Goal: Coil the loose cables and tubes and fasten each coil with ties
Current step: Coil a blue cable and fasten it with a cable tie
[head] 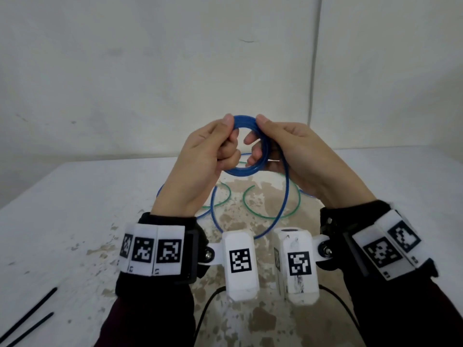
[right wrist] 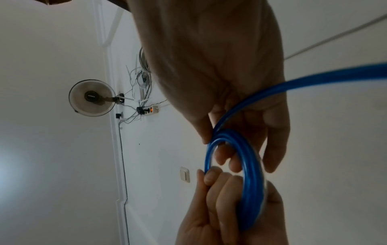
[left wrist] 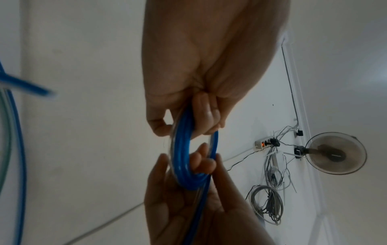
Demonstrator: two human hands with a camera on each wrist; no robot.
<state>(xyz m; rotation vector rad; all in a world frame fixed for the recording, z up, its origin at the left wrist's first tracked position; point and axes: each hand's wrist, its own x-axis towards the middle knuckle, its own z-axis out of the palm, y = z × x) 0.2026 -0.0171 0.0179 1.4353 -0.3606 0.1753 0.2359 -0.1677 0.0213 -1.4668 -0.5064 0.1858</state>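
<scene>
A blue tube is wound into a small coil [head: 241, 173] that both hands hold up above the table. My left hand [head: 229, 134] grips the coil's left side, thumb on top and fingers curled through the ring. My right hand [head: 256, 132] pinches the right side the same way. The wrist views show the coil [left wrist: 182, 149] [right wrist: 249, 165] edge-on between the two hands. A loose length of blue tube [head: 285, 196] drops from the right hand and loops over the table. A thin green tube [head: 273, 217] lies in open curves beneath. Two black ties [head: 30, 314] lie at the near left.
The white table [head: 75, 196] has a worn brown patch in the middle and ends at a pale wall behind. Black camera cables [head: 208, 304] hang by my forearms. A wall fan [left wrist: 335, 152] and a power strip [left wrist: 263, 143] show in the left wrist view.
</scene>
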